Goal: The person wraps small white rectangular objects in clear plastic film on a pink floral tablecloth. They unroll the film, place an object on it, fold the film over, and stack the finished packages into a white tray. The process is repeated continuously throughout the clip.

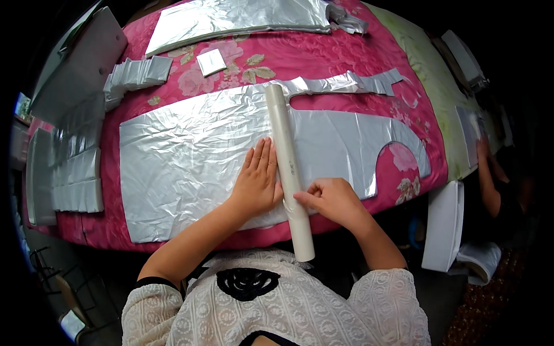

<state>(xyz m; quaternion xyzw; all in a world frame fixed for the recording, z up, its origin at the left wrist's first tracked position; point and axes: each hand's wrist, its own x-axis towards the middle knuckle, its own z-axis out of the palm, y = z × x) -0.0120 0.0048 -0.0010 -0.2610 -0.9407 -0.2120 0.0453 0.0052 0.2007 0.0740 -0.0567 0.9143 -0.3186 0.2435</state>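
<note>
A thin silvery plastic sheet lies spread on the table before me, creased on its left part and smoother on the right. Its right end has curved cut-outs and strap-like strips. Across it rests a long off-white tube, its near end jutting past the table edge. My left hand lies flat on the sheet, fingers stretched out along the tube's left side. On the other side, my right hand has curled fingers, and its thumb touches the tube. What lies inside those curled fingers is hidden.
A stack of silvery sheets lies at the far side of the pink floral cloth. One small folded packet sits nearer. Rows of folded packets and white boxes line the left. Another person's arm works at far right.
</note>
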